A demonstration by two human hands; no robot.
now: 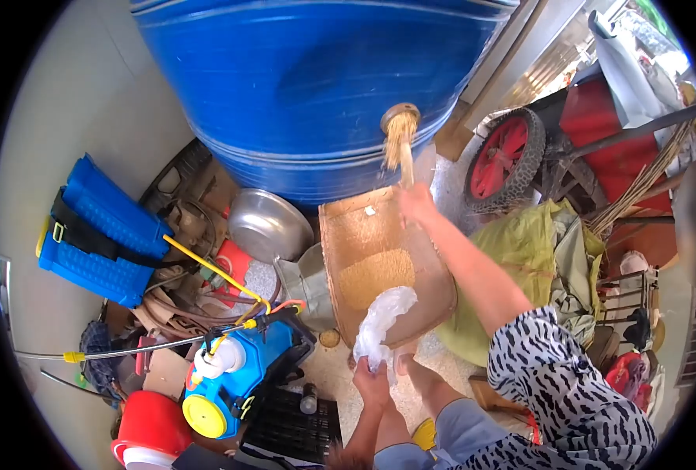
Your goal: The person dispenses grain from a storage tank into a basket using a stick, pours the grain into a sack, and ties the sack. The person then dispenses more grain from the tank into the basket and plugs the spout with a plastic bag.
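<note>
The left grip (pixel 372 382) pinches a plastic bag (pixel 387 309); the right grip (pixel 418 204) clasps a pale stick (pixel 407 170) (grain (pixel 396 145) alongside).

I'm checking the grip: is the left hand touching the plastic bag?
Touching. The head view shows the left hand holding the plastic bag by one end.

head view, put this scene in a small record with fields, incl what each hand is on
source: large blue plastic barrel with a round brown outlet
tray: shallow brown tray with raised sides, below the outlet
grain: golden grain spilling from the outlet; more lies in the tray
left: left hand grips a crumpled white translucent plastic bag at the tray's near end
right: right hand at the lower end of a pale stick-like piece; grip partly hidden
nearby: round silver metal bowl; black-tyred red wheel
</note>
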